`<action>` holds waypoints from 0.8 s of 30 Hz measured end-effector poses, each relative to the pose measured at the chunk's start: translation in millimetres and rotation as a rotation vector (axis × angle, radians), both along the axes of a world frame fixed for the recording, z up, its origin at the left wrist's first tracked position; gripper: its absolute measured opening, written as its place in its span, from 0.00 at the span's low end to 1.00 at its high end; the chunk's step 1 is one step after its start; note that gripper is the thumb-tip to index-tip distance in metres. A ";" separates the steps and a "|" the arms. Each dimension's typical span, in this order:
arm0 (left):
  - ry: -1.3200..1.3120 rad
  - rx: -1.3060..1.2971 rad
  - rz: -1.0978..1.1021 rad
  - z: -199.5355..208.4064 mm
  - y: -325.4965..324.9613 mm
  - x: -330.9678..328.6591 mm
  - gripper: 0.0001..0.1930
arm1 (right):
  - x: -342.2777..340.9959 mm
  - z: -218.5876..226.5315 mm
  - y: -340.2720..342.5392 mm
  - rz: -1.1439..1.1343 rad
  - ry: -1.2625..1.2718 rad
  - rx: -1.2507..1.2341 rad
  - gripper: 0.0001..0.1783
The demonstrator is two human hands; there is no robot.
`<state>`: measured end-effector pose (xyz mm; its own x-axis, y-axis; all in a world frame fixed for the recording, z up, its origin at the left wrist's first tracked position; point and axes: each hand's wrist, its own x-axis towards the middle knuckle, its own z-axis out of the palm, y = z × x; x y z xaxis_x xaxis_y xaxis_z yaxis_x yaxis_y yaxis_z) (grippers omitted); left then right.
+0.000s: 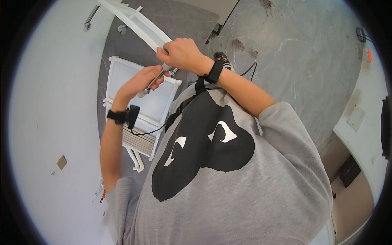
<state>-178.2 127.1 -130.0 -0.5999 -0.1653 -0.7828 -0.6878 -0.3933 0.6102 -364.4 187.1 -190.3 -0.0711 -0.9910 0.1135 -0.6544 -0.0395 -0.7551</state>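
A white plastic frame slants from the upper left down to my hands. My right hand is closed around its near corner, where the fingers hide the joint. From that corner a silver metal tube points down toward my left, with a pale end piece at its tip. My left hand wraps round the tube just below my right hand. At the frame's far end a similar metal leg sticks out, and a caster shows beside it.
Below my hands lies a white-framed shelf panel, with a stack of slatted pieces and white tubes near it. A white wall stands at the left. Grey marble-look floor spreads right. A black cable hangs from my left wristband.
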 end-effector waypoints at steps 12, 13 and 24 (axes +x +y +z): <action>-0.273 -1.384 -0.016 -28.8 63.1 -15.7 0.23 | -2.6 2.0 -4.1 0.015 0.008 -0.005 0.26; -0.228 -1.331 0.005 -28.7 58.1 -12.8 0.24 | -0.9 2.5 -5.1 0.019 0.005 0.005 0.26; -0.097 0.294 0.107 -15.8 -7.8 -0.6 0.28 | 7.8 -2.4 -2.6 -0.005 -0.014 -0.072 0.25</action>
